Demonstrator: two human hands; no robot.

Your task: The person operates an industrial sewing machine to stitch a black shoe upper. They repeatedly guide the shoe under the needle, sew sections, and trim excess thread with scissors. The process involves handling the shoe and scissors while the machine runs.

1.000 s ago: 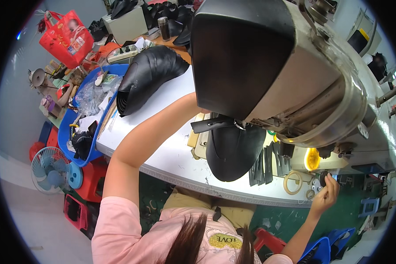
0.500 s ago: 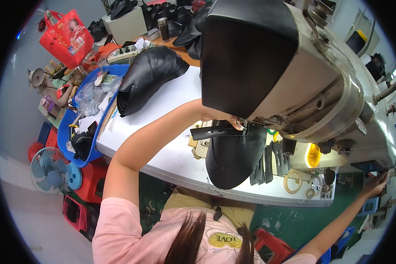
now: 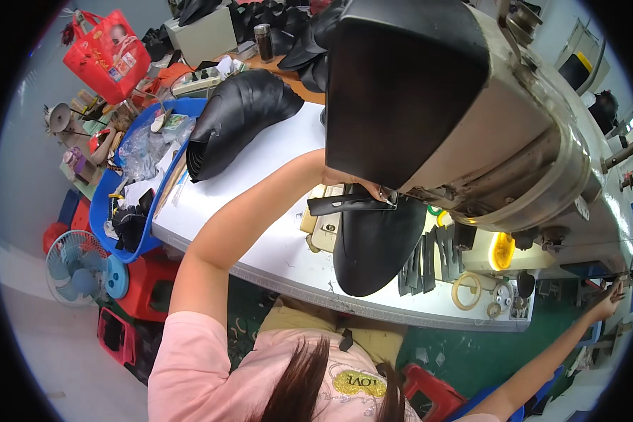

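Note:
My left hand (image 3: 364,183) is partly hidden behind the sewing machine's head (image 3: 408,91). Its visible fingers are closed at the end of a slotted black strap (image 3: 344,204), close to the needle area. Beneath the strap lies a rounded black leather-like piece (image 3: 374,253), which hangs slightly toward the table's front edge. Far to the right, my right arm is stretched out beside the machine. The right hand (image 3: 603,305) is small near the picture's rim, with its fingers apart and nothing visible in them.
A stack of curved black pieces (image 3: 243,119) lies on the white table (image 3: 267,253), beside a blue basin (image 3: 95,218) of scraps. Several black strips (image 3: 429,264) and a tape roll (image 3: 466,291) lie right of the work. A fan (image 3: 77,271) stands at left.
My right hand has moved slightly down, and its fingers now look more spread. The rounded black piece has shifted slightly, its lower end a little higher. My left hand stays by the needle area.

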